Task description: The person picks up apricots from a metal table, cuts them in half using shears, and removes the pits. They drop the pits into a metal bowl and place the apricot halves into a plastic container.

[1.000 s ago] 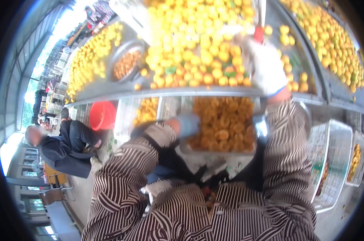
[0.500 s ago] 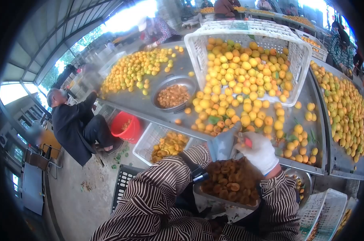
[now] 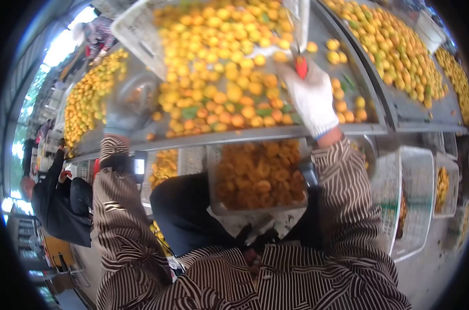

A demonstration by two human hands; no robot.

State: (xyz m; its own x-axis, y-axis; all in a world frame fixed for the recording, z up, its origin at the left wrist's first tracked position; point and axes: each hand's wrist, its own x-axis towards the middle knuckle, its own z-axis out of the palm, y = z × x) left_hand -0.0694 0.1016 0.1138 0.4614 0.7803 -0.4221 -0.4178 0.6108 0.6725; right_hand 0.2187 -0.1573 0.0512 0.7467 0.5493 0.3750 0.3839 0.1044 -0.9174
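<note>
My right hand, in a white glove, is closed around a red-handled knife whose thin blade points away from me. It is above the right part of a pile of apricots on the metal table. My left hand, in a grey-blue glove, is over the metal bowl left of the pile. Motion smears its fingers, so I cannot make out whether they hold anything. Below the table edge, between my knees, a tub holds many brown-orange apricot halves.
A tipped white crate stands behind the apricots. The table's raised front edge runs between me and the fruit. White crates stand on the floor at right. A person in dark clothes sits at left; another is farther back.
My hands were together over the tub and are now apart. My left hand has gone left to the bowl; my right hand has moved forward over the apricots with the knife. The view has turned.
</note>
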